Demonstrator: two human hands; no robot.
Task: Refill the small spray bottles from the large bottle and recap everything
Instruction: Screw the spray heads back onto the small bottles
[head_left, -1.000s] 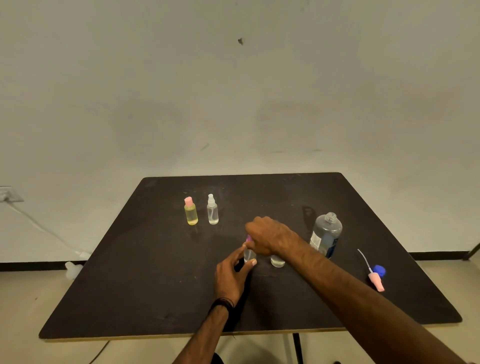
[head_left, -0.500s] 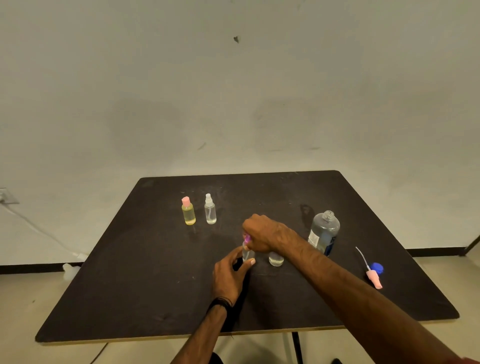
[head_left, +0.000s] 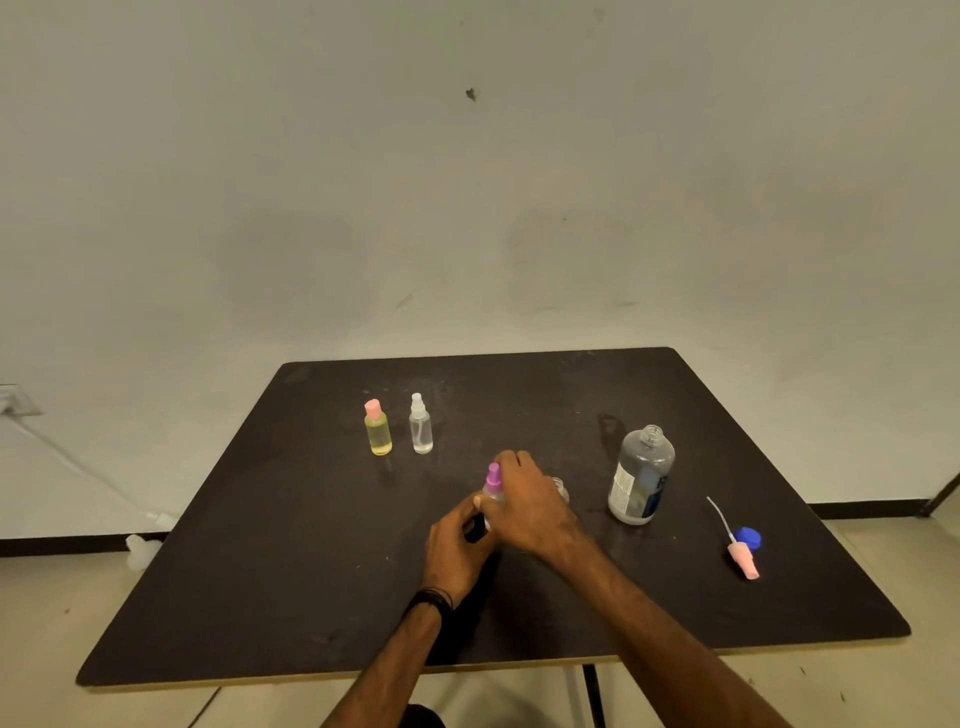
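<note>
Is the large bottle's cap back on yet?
No, the large bottle stands with its threaded neck open, and the blue cap lies on the table to its right.

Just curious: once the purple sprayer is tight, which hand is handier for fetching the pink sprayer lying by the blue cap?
Probably the right hand: the pink sprayer lies on its side; the left hand holds the purple-topped bottle.

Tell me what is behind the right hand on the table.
Behind the right hand only the open neck of a small clear bottle shows; its body is covered. No cap sits on it. The large bottle stands farther right, uncapped.
</note>
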